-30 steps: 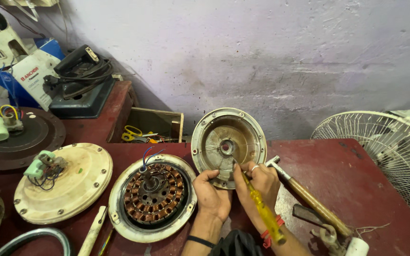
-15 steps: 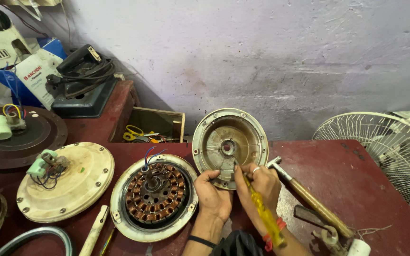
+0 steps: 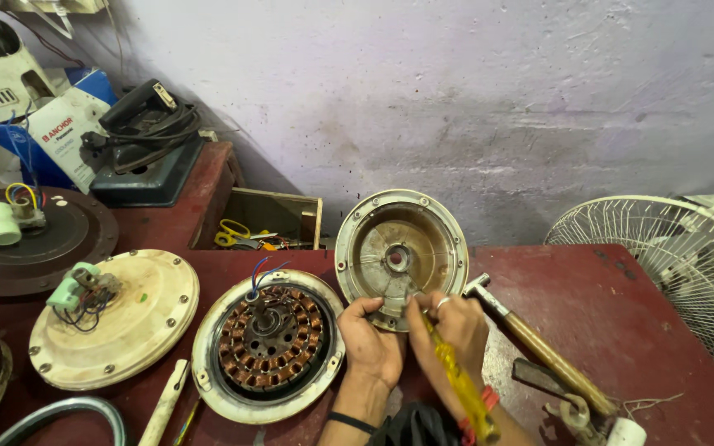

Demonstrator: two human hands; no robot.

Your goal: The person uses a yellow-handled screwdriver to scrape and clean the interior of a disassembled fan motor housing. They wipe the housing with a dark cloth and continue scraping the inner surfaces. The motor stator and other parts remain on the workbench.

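A round metal fan motor cover (image 3: 401,248) stands tilted on its edge on the red table (image 3: 638,330), its hollow side facing me. My left hand (image 3: 371,340) grips its lower rim. My right hand (image 3: 454,329) holds a yellow-handled screwdriver (image 3: 459,384), its tip pressed into the lower inside of the cover. To the left of my hands lies a fan motor stator with copper windings (image 3: 268,343) in a cream housing.
A wooden-handled hammer (image 3: 539,347) lies right of my hands. A cream motor cover with green capacitors (image 3: 113,318) and a dark disc (image 3: 39,239) sit at left. A white fan guard (image 3: 687,272) stands at right; an open drawer (image 3: 266,219) and an old iron (image 3: 146,140) are behind.
My hands and the screwdriver have barely shifted on the cover's lower rim. The view has moved only slightly.
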